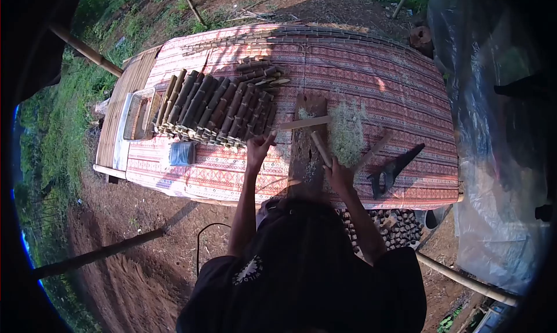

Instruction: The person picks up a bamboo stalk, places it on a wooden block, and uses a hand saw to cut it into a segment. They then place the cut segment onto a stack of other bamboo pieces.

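My right hand (339, 174) is closed around the lower end of a short stem piece (320, 146), which tilts up and left over a worn wooden board (307, 165). My left hand (259, 151) is closed, thumb side up, left of the board; whether anything small is in it I cannot make out. Just beyond both hands, a flat wooden strip (304, 123) lies across the board. Pale green sawdust (348, 133) covers the cloth right of the board. A black handsaw (395, 170) and another flat strip (372, 150) rest to the right of my right hand.
A large stack of cut stems (217, 107) stands left of the board on the patterned cloth (406, 112). Near it are a wire basket (140, 115) and a small dark packet (182, 154). Long stems (325, 34) line the far edge. Plastic sheeting (487, 147) hangs at right.
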### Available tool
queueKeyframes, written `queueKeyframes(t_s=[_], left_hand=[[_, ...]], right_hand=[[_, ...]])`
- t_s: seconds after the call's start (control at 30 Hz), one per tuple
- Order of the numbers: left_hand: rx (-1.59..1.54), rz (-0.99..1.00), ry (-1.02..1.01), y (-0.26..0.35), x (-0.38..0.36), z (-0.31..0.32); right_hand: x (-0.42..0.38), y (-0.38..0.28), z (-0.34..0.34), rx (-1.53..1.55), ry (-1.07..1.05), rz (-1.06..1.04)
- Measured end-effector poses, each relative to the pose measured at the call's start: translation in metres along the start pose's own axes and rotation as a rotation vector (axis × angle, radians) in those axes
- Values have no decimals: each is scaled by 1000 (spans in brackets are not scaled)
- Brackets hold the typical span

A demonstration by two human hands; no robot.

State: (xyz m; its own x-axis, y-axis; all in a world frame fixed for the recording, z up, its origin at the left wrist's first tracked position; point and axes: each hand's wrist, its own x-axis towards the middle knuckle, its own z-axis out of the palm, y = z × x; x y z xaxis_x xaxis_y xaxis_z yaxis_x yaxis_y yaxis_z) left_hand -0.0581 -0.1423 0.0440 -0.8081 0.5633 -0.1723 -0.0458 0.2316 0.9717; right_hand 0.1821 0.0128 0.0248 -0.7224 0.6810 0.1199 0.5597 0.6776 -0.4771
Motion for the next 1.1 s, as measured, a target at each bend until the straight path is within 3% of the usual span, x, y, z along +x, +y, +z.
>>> queueKeyframes(t_s=[0.07, 0.17, 0.3, 0.33, 0.4, 0.43, 0.53, 0.6, 0.73, 0.8, 0.87, 0.93, 1.0, 1.07, 1.1], left_hand=[[95, -66, -58, -2, -7, 1], [36, 35, -97, -38, -3, 11], [45, 260, -125, -44, -12, 25], [11, 224, -184, -50, -13, 28], [86, 97, -283, -44, -20, 31], [125, 103, -316, -41, -22, 31], [177, 83, -354, -37, -32, 32], [70, 106, -342, -41, -32, 35], [65, 89, -422, -38, -31, 37], [68, 57, -440, -31, -29, 34], [85, 125, -433, -31, -29, 30], [94, 77, -422, -28, -29, 30], [125, -19, -419, -25, -29, 29], [90, 24, -437, -29, -29, 34], [51, 68, -454, -30, -30, 38]], right_hand=[[2, -5, 1, -117, -84, 15], [7, -36, -32, 154, 171, -9], [-10, -24, 3, 444, 268, -41], [-16, -15, 16, 450, 263, -51], [-21, -8, 31, -233, -125, 21], [-19, -19, 24, -230, -124, 13], [-14, -52, -14, -54, -68, 172], [-6, -68, -31, 400, 106, 156], [-22, -28, 27, 451, 190, 76], [-25, 1, 59, 43, -301, 172], [-24, -38, 28, -47, -200, 123], [-21, -53, 14, 166, 57, 109], [-24, -49, 22, 222, 95, 71], [-29, -38, 44, 282, 137, 36], [-31, -27, 65, 268, 9, 90]])
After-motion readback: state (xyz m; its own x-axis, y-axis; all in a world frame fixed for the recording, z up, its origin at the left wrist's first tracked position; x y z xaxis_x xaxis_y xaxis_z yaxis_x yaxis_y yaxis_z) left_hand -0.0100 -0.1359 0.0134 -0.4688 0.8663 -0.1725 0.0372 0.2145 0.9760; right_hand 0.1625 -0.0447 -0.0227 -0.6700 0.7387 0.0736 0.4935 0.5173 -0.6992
